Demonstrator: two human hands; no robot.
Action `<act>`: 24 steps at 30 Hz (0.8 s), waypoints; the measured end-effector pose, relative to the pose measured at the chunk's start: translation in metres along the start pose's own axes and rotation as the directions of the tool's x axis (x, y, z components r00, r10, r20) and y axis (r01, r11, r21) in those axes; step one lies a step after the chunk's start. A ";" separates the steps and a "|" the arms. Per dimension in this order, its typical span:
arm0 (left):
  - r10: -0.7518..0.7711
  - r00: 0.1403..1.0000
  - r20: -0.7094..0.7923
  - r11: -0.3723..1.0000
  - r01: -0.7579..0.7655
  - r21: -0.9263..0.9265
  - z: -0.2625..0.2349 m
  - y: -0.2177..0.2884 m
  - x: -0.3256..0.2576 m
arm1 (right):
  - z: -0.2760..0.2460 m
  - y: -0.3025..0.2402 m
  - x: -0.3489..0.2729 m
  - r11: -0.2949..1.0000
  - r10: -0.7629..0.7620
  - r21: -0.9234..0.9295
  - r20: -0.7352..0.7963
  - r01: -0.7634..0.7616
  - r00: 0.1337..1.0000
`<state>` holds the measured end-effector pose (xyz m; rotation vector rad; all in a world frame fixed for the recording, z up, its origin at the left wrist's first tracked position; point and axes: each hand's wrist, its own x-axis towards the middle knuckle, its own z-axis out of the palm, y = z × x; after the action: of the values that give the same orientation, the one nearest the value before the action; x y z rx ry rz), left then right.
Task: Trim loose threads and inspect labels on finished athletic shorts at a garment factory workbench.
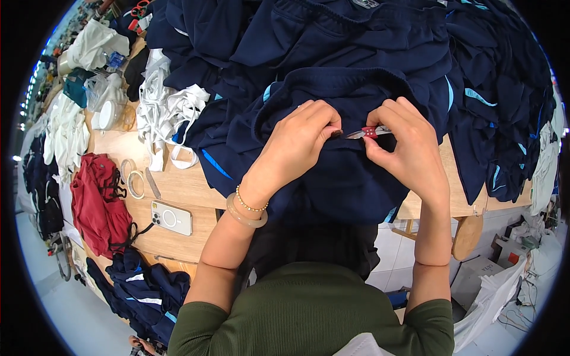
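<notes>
A navy blue garment (350, 95) with light blue stripes lies spread on the wooden table (178, 190) in front of me. My left hand (303, 139) pinches the fabric near the garment's waistband edge, with two bracelets on that wrist. My right hand (407, 142) holds small thread snips (368, 133) with a red grip, their metal tips pointing left toward my left fingertips. The two hands are almost touching over the dark cloth.
More navy garments (493, 89) pile up at the back and right. White straps (163, 107) lie left of the pile, with a phone (171, 217), tape rolls (133, 178), a red garment (98, 202) and a white container (110, 113) on the left.
</notes>
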<state>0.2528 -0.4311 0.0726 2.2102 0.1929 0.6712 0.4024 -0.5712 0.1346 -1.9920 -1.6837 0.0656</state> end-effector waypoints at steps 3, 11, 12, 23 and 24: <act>-0.029 0.999 -0.033 0.999 0.028 -0.026 0.001 0.000 -0.001 | -0.004 0.001 -0.003 0.998 0.052 0.045 0.001 -0.052 0.999; -0.094 0.994 -0.046 0.995 0.093 -0.026 0.002 0.001 -0.001 | -0.004 0.006 -0.010 0.990 0.103 0.102 -0.022 -0.100 0.994; -0.099 0.994 -0.049 0.995 0.098 -0.017 0.002 0.000 -0.001 | -0.004 0.007 -0.009 0.992 0.092 0.090 -0.021 -0.089 0.996; -0.099 0.993 -0.065 0.995 0.099 0.005 0.001 0.003 -0.002 | -0.001 -0.003 0.001 0.999 0.040 0.020 0.016 -0.040 0.999; -0.102 0.993 -0.061 0.995 0.102 0.006 0.001 0.003 -0.002 | -0.001 -0.004 0.001 0.999 0.032 0.009 0.017 -0.033 0.999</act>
<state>0.2520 -0.4343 0.0732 2.1735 0.3381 0.6830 0.3995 -0.5698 0.1375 -2.0177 -1.6590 0.1022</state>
